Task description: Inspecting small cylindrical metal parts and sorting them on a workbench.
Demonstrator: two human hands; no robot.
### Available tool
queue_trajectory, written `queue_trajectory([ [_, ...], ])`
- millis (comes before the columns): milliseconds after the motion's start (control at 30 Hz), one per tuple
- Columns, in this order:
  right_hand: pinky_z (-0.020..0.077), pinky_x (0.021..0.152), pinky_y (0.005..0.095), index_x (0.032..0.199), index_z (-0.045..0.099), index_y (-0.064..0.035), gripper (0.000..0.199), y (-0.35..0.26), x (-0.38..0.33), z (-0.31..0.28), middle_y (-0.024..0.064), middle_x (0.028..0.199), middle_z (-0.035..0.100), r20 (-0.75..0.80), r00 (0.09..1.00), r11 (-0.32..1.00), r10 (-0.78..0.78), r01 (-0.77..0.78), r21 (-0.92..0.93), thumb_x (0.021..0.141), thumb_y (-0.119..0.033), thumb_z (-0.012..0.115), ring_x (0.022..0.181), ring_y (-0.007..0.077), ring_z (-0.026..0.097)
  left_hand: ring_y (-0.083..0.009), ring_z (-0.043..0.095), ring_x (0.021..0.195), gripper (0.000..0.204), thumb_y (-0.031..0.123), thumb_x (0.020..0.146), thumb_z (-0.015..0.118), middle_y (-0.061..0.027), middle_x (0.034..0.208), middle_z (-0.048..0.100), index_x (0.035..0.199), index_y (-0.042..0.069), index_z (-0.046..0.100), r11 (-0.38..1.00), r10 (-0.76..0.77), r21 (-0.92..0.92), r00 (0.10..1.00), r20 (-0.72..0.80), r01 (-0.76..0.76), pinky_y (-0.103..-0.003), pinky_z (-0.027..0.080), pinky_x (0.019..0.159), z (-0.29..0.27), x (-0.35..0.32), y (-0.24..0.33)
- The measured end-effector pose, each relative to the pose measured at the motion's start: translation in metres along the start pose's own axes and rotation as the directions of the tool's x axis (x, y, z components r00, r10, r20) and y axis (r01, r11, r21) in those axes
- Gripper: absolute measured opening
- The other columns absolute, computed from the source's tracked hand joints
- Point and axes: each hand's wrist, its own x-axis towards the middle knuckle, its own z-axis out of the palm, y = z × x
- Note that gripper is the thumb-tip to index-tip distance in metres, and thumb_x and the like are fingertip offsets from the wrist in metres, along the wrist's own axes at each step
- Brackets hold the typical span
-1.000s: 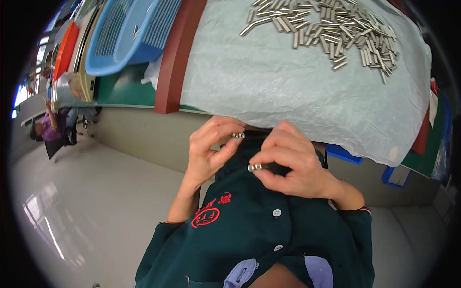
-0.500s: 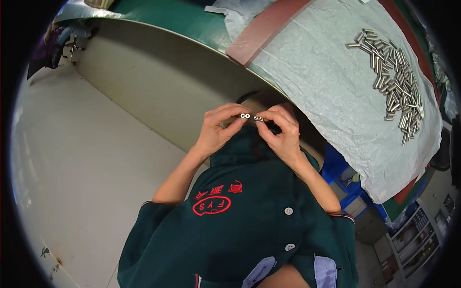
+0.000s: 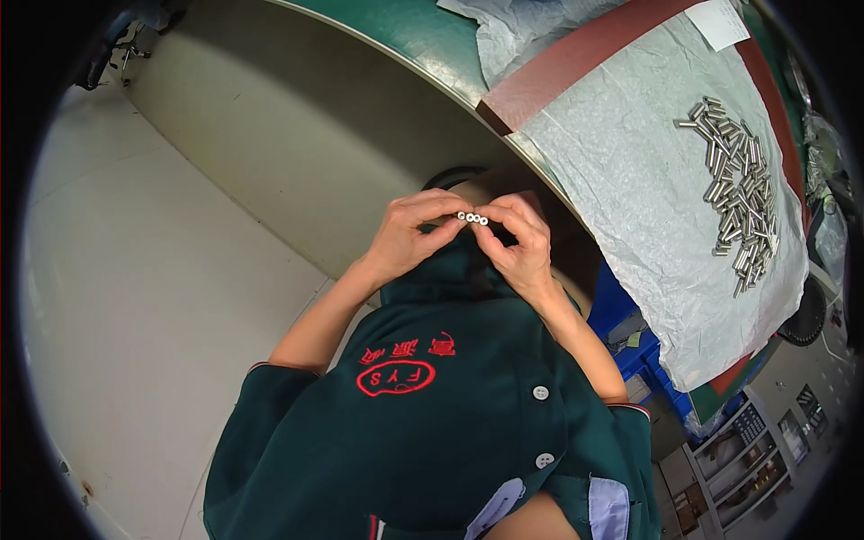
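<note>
Several small metal tubes [image 3: 472, 218] sit side by side in one short row between my hands, their round ends with dark holes turned up toward me. My left hand [image 3: 407, 232] pinches the row's left end between thumb and fingertips. From the other side, my right hand [image 3: 520, 241] pinches the right end the same way. The two sets of fingertips nearly meet, above my lap and in front of the table edge. The fingers hide the length of the held tubes. A loose pile of similar metal tubes [image 3: 740, 193] lies on white paper [image 3: 621, 180] to the right.
The green table [image 3: 387, 40] curves past at the upper right. Reddish-brown strips [image 3: 576, 63] border the paper, and a white slip [image 3: 718, 23] lies at its far edge. Blue bins [image 3: 614, 301] stand below the table's right part. A shelf unit [image 3: 742, 450] is at lower right.
My hands have come together: the tubes, held earlier as two separate pairs, now form one row. The whole view has shifted, and the pile appears lower in it.
</note>
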Motion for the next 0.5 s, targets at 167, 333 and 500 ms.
queue_trajectory([
  [167, 0.0466, 0.06, 0.0283, 0.089, 0.067, -0.0019, 0.02, 0.0014, -0.0018, 0.0, 0.0074, 0.079, 0.059, 0.002, 1.0, 1.0, 0.015, -0.015, -0.005, 0.07, 0.002, 0.072, 0.07, 0.0196, 0.058, -0.0219, 0.065, 0.079, 0.018, -0.003, 0.077, 0.063, -0.0108, 0.092, 0.066, 0.095, -0.001, 0.066, 1.0, 0.003, 0.004, 1.0, -0.011, -0.003, -0.029, 0.053, 0.07, 0.0004, 0.0, 0.0028],
  [333, 0.0468, 0.06, 0.0274, 0.088, 0.068, -0.002, 0.021, 0.0037, -0.0045, 0.0003, 0.0068, 0.078, 0.061, -0.029, 1.0, 1.0, -0.006, 0.006, -0.003, 0.068, 0.003, 0.072, 0.071, 0.0185, 0.059, -0.0245, 0.066, 0.079, 0.02, -0.003, 0.075, 0.064, -0.0103, 0.09, 0.067, 0.095, 0.001, 0.066, 0.992, 0.082, 0.095, 0.996, -0.02, -0.08, -0.031, 0.053, 0.069, 0.0016, -0.0001, 0.004],
  [500, 0.0468, 0.059, 0.0273, 0.088, 0.068, -0.0026, 0.021, 0.0045, -0.0062, -0.0003, 0.0064, 0.077, 0.061, -0.053, 0.998, 1.0, -0.027, 0.027, -0.009, 0.067, 0.003, 0.073, 0.069, 0.0179, 0.059, -0.0246, 0.066, 0.08, 0.019, -0.003, 0.075, 0.064, -0.0106, 0.09, 0.068, 0.094, 0.001, 0.066, 0.992, 0.082, 0.097, 0.996, -0.016, -0.08, -0.031, 0.053, 0.069, 0.0034, 0.0001, 0.0061],
])
